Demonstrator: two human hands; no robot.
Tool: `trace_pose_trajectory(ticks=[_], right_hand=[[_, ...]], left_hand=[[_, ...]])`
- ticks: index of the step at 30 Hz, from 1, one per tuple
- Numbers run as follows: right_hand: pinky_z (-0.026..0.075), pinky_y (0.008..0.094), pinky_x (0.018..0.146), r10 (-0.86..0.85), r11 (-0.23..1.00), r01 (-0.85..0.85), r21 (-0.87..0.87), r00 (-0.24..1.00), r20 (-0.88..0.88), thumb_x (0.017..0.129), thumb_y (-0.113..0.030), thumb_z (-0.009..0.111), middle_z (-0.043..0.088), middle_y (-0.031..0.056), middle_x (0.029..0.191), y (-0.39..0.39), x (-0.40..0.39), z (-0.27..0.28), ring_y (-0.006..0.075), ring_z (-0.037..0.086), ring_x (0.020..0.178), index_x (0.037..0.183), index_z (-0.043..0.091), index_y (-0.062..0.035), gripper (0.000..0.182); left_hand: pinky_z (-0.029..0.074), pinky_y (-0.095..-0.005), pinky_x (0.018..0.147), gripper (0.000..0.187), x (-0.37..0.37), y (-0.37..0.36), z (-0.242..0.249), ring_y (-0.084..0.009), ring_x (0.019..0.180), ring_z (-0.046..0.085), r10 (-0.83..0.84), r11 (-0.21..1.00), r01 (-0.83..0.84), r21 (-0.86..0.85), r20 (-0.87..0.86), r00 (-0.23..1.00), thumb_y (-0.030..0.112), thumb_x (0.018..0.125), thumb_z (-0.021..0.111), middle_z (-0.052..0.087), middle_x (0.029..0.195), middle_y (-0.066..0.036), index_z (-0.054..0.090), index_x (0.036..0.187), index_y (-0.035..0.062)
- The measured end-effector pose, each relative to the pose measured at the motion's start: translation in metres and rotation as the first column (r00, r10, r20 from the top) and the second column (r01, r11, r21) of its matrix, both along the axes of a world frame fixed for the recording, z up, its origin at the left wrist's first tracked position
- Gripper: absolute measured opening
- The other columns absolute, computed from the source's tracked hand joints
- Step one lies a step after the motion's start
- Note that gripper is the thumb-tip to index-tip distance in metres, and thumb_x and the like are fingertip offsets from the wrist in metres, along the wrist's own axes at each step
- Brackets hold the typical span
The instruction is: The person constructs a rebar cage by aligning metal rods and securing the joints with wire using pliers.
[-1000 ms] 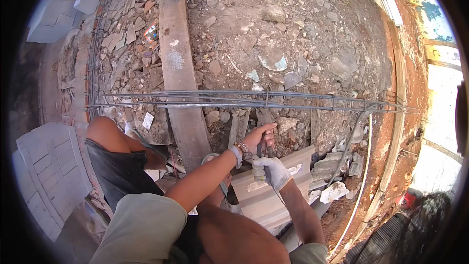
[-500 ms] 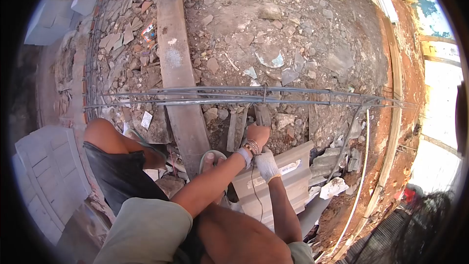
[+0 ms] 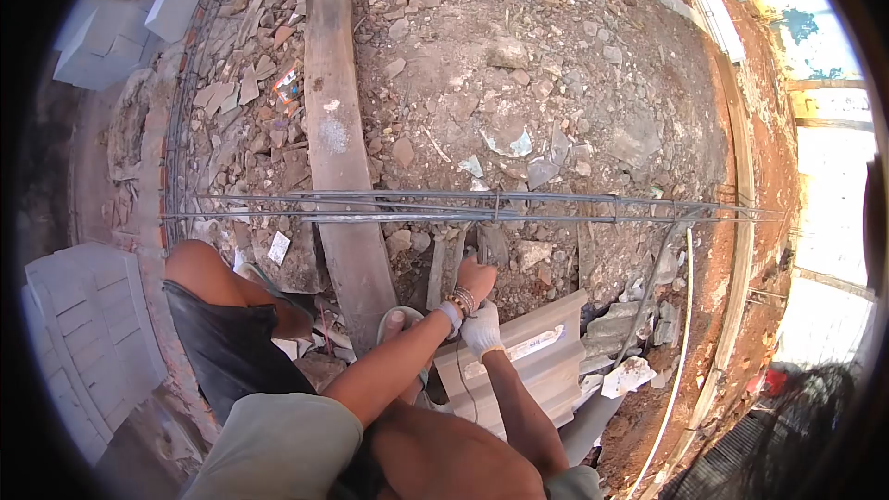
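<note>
"Any writing you can read near the hands?"

"A label (image 3: 535, 344) with blue marks is on the ridged sheet (image 3: 509, 375), just right of the gloved right hand (image 3: 482, 326), but the print is too small to read. A second pale strip (image 3: 474, 370) is on the sheet, nearer the body. Far beyond the hands, to the left, there's an orange and white wrapper (image 3: 287, 86); I can't read that either."

"What are the hands doing?"

"The bare left hand (image 3: 475, 278) is curled narrow, like a fist. A dark bit (image 3: 470, 251) shows at its far side, though I can't tell whether it's gripped. The right hand is close up behind it, its fingers mostly hidden, so I can't tell how wide they are. A thin dark wire (image 3: 466, 384) trails from beside the hands over the sheet, toward the body."

"Count things for me."

"One ridged sheet, two labels, one wide plank (image 3: 338, 143) left of the hands, and two stacks of grey blocks, one (image 3: 97, 324) far left and another (image 3: 106, 42) farther out. The left wrist has beaded bracelets (image 3: 463, 300) and a grey band (image 3: 451, 316)."

"Anything in the way?"

"Tied steel bars (image 3: 417, 216) run crosswise just beyond the hands and over the plank. Broken stones (image 3: 532, 253) lie past the left hand, and a foot in a sandal (image 3: 394, 322) is left of the wrist."
</note>
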State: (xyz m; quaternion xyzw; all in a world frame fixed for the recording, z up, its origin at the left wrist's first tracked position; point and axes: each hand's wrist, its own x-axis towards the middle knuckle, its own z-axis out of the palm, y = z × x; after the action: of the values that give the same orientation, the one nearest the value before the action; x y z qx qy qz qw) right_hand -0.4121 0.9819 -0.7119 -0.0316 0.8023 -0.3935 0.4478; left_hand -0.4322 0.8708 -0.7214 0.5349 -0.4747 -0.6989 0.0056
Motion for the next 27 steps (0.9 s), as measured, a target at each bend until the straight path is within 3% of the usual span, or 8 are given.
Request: trace_pose_trajectory(ticks=[5,10,12,17,19,23,24,27], right_hand=[[0.055,0.0400,0.076,0.151,0.977,-0.122,0.172,0.975,-0.166,0.081,-0.016,0.074,0.074,0.0193,0.093,0.004,-0.012,-0.004,0.0312,0.073,0.088,0.106,0.066,0.0033,0.033],[0.054,0.0469,0.083,0.229,0.917,-0.122,0.380,0.940,-0.251,0.081,-0.023,0.073,0.071,0.0260,0.100,-0.012,-0.023,0.017,0.0428,0.069,0.098,0.109,0.066,-0.0001,0.037],[0.053,0.0504,0.087,0.300,0.873,-0.179,0.455,0.931,-0.210,0.080,-0.027,0.072,0.070,0.0270,0.106,-0.017,-0.021,0.018,0.0458,0.065,0.104,0.111,0.067,-0.0022,0.040],[0.051,0.0503,0.089,0.308,0.895,-0.263,0.361,0.949,-0.073,0.079,-0.027,0.072,0.069,0.0292,0.107,-0.009,-0.002,0.043,0.0459,0.064,0.107,0.112,0.066,-0.0012,0.041],[0.051,0.0505,0.090,0.261,0.906,-0.245,0.346,0.965,0.000,0.079,-0.028,0.072,0.068,0.0305,0.107,-0.005,0.000,0.058,0.0466,0.063,0.108,0.112,0.067,-0.0005,0.044],[0.053,0.0377,0.078,0.022,1.000,-0.019,-0.017,0.985,0.169,0.083,-0.031,0.074,0.072,0.0125,0.091,0.012,0.003,0.094,0.0237,0.069,0.084,0.106,0.067,0.0028,0.041],[0.049,0.0303,0.070,0.036,0.999,-0.032,-0.018,0.967,0.253,0.088,-0.032,0.074,0.064,0.0016,0.082,0.020,0.002,0.098,0.0108,0.058,0.076,0.104,0.067,0.0006,0.037],[0.045,0.0293,0.065,-0.089,0.956,0.229,-0.183,0.822,0.563,0.090,-0.035,0.075,0.059,-0.0003,0.078,0.032,0.010,0.116,0.0096,0.054,0.071,0.108,0.066,-0.0020,0.039]], left_hand=[[0.050,-0.0434,0.065,0.019,-0.008,0.021,-0.045,-0.0317,0.068,0.065,0.051,0.997,-0.050,0.059,-0.005,0.999,0.011,0.074,0.066,0.067,0.071,-0.018,0.069,0.087,-0.0028],[0.034,-0.0325,0.044,0.014,0.008,0.027,-0.076,-0.0156,0.043,0.045,0.329,0.838,-0.068,0.542,-0.402,0.855,0.010,0.085,0.065,0.049,0.055,-0.002,0.059,0.072,0.0085],[0.035,-0.0336,0.043,0.015,0.018,0.027,-0.100,-0.0160,0.041,0.043,0.402,0.754,-0.143,0.641,-0.278,0.872,0.012,0.087,0.065,0.046,0.053,-0.001,0.058,0.074,0.0089],[0.037,-0.0311,0.046,0.019,0.040,0.015,-0.030,-0.0124,0.043,0.041,0.386,0.767,-0.282,0.577,-0.063,0.920,0.016,0.091,0.068,0.044,0.054,0.002,0.054,0.078,0.0126],[0.043,-0.0300,0.052,0.023,0.045,0.009,0.002,-0.0111,0.050,0.047,0.286,0.852,-0.167,0.495,-0.174,0.942,0.023,0.091,0.072,0.047,0.060,0.002,0.055,0.081,0.0119],[0.047,-0.0275,0.063,0.027,0.055,0.000,0.029,-0.0110,0.064,0.057,-0.006,0.873,0.241,0.424,-0.485,0.875,0.031,0.095,0.068,0.054,0.066,0.002,0.058,0.083,0.0091],[0.046,-0.0269,0.063,0.031,0.050,-0.005,0.043,-0.0107,0.064,0.058,-0.056,0.877,0.298,0.377,-0.535,0.843,0.035,0.096,0.066,0.055,0.065,0.002,0.059,0.081,0.0085],[0.048,-0.0313,0.068,0.045,0.049,-0.002,0.063,-0.0162,0.070,0.062,-0.126,0.813,0.408,0.416,-0.559,0.820,0.048,0.102,0.052,0.058,0.073,-0.002,0.060,0.087,0.0064]])
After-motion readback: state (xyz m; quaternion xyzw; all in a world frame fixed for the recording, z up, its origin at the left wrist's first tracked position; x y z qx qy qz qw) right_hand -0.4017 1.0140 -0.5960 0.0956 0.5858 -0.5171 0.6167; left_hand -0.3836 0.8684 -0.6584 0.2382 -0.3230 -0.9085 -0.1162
